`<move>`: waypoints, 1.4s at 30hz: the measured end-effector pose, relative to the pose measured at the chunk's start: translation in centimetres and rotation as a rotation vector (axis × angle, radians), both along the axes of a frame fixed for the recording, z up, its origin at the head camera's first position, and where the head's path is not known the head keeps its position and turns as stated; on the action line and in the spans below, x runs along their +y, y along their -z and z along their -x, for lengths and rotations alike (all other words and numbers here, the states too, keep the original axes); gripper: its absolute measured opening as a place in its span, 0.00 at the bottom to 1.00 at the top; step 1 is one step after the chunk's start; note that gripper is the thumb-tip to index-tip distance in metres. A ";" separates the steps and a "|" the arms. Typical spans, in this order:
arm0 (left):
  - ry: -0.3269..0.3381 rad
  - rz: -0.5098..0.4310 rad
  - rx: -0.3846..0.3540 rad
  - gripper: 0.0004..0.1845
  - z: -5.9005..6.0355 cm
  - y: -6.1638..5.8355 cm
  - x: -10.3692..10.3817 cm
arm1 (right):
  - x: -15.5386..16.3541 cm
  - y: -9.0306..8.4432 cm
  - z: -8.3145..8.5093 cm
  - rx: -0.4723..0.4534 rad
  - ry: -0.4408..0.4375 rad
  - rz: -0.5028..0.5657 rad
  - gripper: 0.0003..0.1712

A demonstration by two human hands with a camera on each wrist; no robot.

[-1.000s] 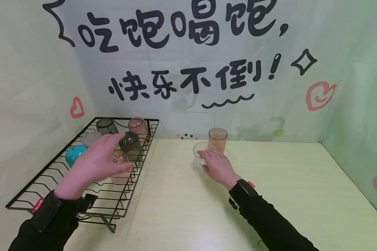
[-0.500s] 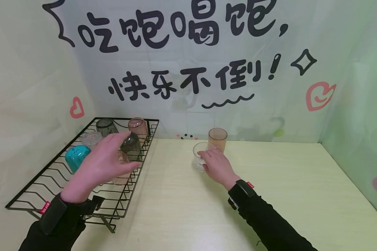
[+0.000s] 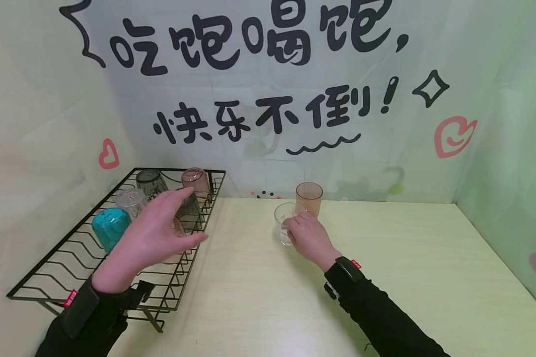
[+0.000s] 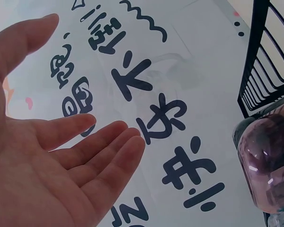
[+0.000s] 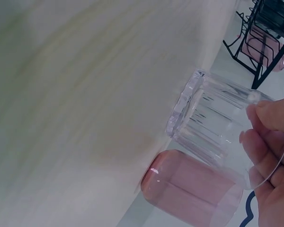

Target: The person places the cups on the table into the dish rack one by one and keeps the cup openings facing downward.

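In the head view my left hand (image 3: 154, 228) hovers above the dish rack with thumb and fingers spread, holding nothing. The left wrist view shows its bare palm and loosely extended fingers. My right hand (image 3: 310, 235) pinches the near-right rim of an upright clear glass (image 5: 213, 123) on the table. Its fingertips are drawn together at the rim in the right wrist view. Just behind and right of that glass stands an upright amber-pink glass (image 3: 309, 198), partly overlapped by the hand and the clear glass.
The black wire dish rack (image 3: 94, 208) stands at the left. On it are several upturned glasses: a turquoise one (image 3: 110, 228), a clear one (image 3: 131, 201), a grey one (image 3: 151, 183), a pink one (image 3: 195, 181) and others partly behind my left hand. A printed cloth backdrop (image 3: 259, 168) borders the table's back.
My left hand has moved a little to the right over the rack, uncovering more of the turquoise and clear glasses. My right hand's thumb and fingers have drawn together at the clear glass's rim.
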State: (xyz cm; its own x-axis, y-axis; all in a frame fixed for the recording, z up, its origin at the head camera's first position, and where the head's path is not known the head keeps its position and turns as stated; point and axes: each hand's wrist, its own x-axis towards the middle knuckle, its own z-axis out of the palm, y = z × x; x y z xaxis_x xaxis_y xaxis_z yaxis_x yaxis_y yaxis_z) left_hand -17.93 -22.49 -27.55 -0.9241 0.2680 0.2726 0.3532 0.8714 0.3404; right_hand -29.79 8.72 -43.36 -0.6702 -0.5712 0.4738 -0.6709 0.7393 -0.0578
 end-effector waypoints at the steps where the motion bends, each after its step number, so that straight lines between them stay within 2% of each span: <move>1: 0.003 -0.001 0.003 0.52 0.0 0.0 0.1 | 0.0 0.0 0.0 -0.001 0.002 -0.001 0.10; 12: 0.032 -0.031 0.032 0.50 -0.4 0.2 1.0 | 0.4 0.1 -0.3 -0.008 -0.015 0.046 0.12; 20: 0.049 -0.067 0.022 0.50 -0.3 0.5 1.8 | 0.9 0.2 -0.5 -0.028 -0.016 0.094 0.13; 27: 0.074 -0.103 0.012 0.50 -0.2 0.8 2.1 | 1.4 0.1 -1.2 -0.029 -0.017 0.156 0.13; 33: 0.071 -0.117 0.009 0.50 -0.2 0.9 2.4 | 1.5 0.1 -1.9 -0.047 -0.002 0.178 0.13; 42: 0.078 -0.120 0.015 0.50 0.0 1.2 3.0 | 2.0 -0.4 -2.8 -0.103 -0.005 0.304 0.09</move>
State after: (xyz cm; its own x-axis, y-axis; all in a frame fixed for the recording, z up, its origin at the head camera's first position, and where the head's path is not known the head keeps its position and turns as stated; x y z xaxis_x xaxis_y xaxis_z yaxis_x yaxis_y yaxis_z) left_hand -17.90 -19.50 -28.79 -0.8973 0.3035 0.3205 0.4240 0.7944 0.4349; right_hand -27.02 10.77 -43.00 -0.7209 -0.4174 0.5532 -0.6538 0.6744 -0.3431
